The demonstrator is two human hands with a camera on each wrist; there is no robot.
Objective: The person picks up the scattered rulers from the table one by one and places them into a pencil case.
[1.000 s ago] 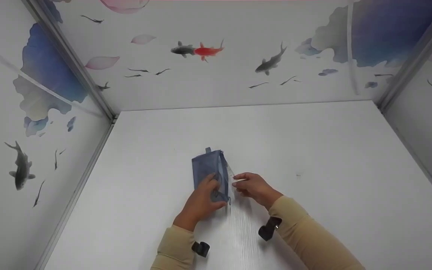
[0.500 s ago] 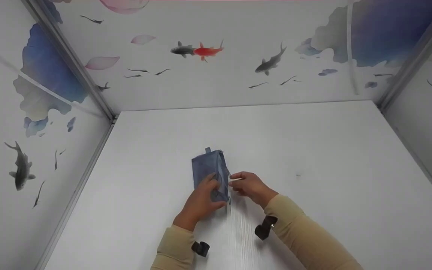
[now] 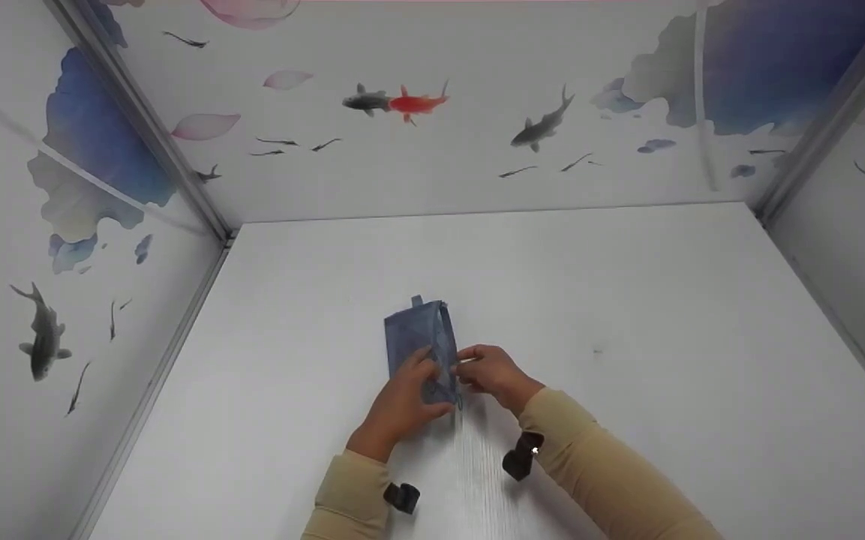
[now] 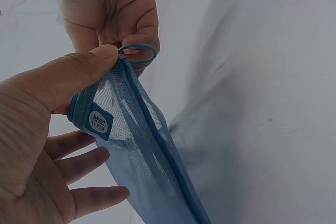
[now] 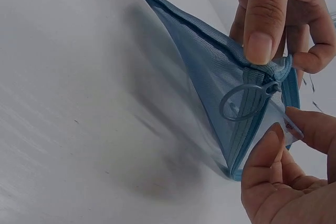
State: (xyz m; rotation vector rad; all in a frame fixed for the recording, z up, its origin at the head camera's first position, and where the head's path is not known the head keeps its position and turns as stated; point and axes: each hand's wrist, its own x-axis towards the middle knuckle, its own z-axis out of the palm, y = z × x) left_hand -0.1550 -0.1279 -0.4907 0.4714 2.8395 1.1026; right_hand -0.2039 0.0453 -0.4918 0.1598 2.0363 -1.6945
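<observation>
A blue mesh zip pouch (image 3: pixel 408 337) stands tilted on the table with its zip side gaping to the right. My left hand (image 3: pixel 398 409) grips its near end, the thumb pressing beside the zip with the other fingers spread below, as the left wrist view shows. A ring pull (image 5: pixel 222 104) hangs from the zip end. My right hand (image 3: pixel 501 377) is at the pouch's opening, pinching a thin clear plastic piece (image 5: pixel 292 126) between thumb and forefinger. Most of that piece is hidden by the mesh and fingers. A small label (image 4: pixel 98 123) sits on the pouch's end.
The white tabletop (image 3: pixel 612 300) spreads around the hands, with a small smudge (image 3: pixel 597 350) at the right. White panels printed with fish, petals and blue patches enclose it at the back, left and right. Metal posts (image 3: pixel 139 112) stand at the corners.
My right hand has moved left, up to the pouch, and the clear piece has gone from showing outside the opening to mostly hidden there. My left hand and the pouch have stayed put.
</observation>
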